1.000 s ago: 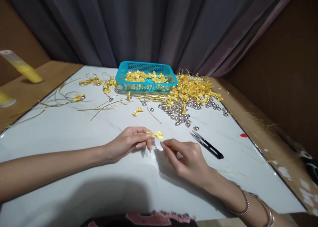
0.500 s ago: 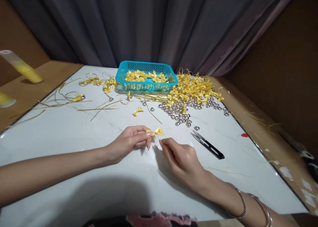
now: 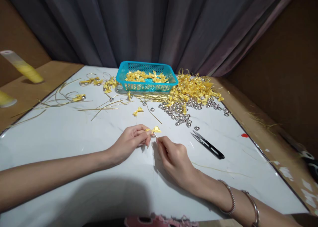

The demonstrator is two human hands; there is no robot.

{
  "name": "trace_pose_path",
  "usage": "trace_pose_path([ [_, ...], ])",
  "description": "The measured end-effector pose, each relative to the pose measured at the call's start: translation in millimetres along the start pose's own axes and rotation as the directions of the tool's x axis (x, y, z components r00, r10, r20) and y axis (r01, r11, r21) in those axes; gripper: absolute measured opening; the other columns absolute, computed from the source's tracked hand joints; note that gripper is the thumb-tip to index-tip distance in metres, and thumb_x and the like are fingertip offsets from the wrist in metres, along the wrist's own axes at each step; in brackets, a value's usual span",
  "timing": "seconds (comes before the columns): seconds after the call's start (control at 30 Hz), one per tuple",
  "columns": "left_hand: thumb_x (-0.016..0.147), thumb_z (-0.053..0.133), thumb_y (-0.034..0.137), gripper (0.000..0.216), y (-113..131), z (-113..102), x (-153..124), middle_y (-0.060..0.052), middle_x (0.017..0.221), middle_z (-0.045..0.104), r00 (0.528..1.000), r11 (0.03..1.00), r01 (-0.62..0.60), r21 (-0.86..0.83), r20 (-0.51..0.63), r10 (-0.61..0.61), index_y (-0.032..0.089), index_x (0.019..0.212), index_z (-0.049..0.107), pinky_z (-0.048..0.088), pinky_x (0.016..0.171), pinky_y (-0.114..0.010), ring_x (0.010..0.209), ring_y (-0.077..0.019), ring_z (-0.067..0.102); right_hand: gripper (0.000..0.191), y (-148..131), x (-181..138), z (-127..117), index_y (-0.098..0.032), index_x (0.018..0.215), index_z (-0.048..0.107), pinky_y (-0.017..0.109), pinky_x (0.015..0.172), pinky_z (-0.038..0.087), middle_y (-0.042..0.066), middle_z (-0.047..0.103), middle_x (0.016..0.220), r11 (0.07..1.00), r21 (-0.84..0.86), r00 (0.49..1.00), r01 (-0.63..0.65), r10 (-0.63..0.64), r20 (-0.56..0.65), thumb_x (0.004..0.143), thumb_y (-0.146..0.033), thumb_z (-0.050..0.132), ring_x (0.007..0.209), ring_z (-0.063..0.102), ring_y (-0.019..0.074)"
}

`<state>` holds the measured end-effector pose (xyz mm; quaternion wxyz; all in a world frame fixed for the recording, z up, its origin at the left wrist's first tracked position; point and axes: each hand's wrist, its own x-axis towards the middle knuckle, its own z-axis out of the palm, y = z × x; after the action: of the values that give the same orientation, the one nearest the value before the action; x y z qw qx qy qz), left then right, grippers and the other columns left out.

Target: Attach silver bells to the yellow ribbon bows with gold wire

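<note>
My left hand [image 3: 129, 141] pinches a small yellow ribbon bow [image 3: 154, 130] just above the white table [image 3: 74, 137]. My right hand [image 3: 174, 157] is closed in a pinch right below the bow, on a thin gold strand that trails off to the right along the table. Both hands meet at the bow in the middle of the table.
Black thread snips [image 3: 208, 144] lie right of my right hand. Silver beads [image 3: 180, 114] and a heap of yellow bows [image 3: 193, 87] lie behind them. A blue basket [image 3: 146, 76] of bows stands at the back. Loose gold strands [image 3: 64, 99] lie at the left, one bow [image 3: 137, 111] lies alone.
My right hand has moved left and up, closing in under the bow. The bow has shifted slightly up and left in my left hand.
</note>
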<state>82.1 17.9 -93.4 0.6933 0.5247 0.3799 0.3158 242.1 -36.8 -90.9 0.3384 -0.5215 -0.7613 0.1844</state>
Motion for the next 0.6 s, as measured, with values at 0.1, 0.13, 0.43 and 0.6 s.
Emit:
trace_pose_path([
  [0.1, 0.083, 0.057, 0.033, 0.021, 1.6, 1.7, -0.5, 0.003, 0.056, 0.052, 1.000, 1.000, 0.004, 0.005, -0.011, -0.004, 0.015, 0.074, 0.054, 0.031, 0.055, -0.023, 0.055, -0.0095, 0.042, 0.017, -0.4, -0.8, 2.7, -0.018, 0.073, 0.045, 0.020, 0.041, 0.026, -0.005, 0.040, 0.050, 0.999, -0.019, 1.000, -0.029, 0.029, 0.007, 0.085, -0.013, 0.033, 0.039, 0.030, 0.0077],
  [0.13, 0.083, 0.057, 0.033, 0.020, 2.2, 2.2, -0.6, 0.004, 0.055, 0.052, 1.000, 1.000, 0.005, 0.011, -0.015, -0.005, 0.015, 0.074, 0.054, 0.032, 0.056, -0.023, 0.056, -0.0096, 0.042, 0.017, -0.4, -0.9, 3.4, -0.017, 0.074, 0.046, 0.020, 0.041, 0.026, -0.005, 0.040, 0.049, 0.999, -0.023, 0.999, -0.035, 0.036, 0.003, 0.085, -0.013, 0.033, 0.039, 0.030, 0.0077],
  [0.43, 0.083, 0.056, 0.033, 0.021, 4.7, 4.3, -2.5, 0.004, 0.055, 0.051, 1.000, 0.998, -0.022, 0.064, -0.014, 0.022, 0.015, 0.073, 0.052, 0.033, 0.056, -0.023, 0.054, -0.0090, 0.042, 0.017, -0.3, 1.8, 5.2, -0.017, 0.073, 0.047, 0.019, 0.042, 0.028, -0.006, 0.039, 0.048, 0.998, 0.015, 0.998, -0.066, 0.066, -0.011, 0.086, -0.015, 0.035, 0.038, 0.032, 0.0072],
  [0.6, 0.086, 0.052, 0.033, 0.021, 4.2, 4.9, -2.2, 0.004, 0.054, 0.051, 0.998, 0.988, -0.064, 0.142, -0.009, 0.066, 0.015, 0.075, 0.053, 0.034, 0.056, -0.024, 0.053, -0.0096, 0.043, 0.017, -0.2, 1.8, 5.7, -0.017, 0.073, 0.047, 0.019, 0.042, 0.028, -0.005, 0.041, 0.049, 0.998, 0.007, 0.998, -0.058, 0.058, -0.018, 0.085, -0.015, 0.035, 0.039, 0.033, 0.0072],
])
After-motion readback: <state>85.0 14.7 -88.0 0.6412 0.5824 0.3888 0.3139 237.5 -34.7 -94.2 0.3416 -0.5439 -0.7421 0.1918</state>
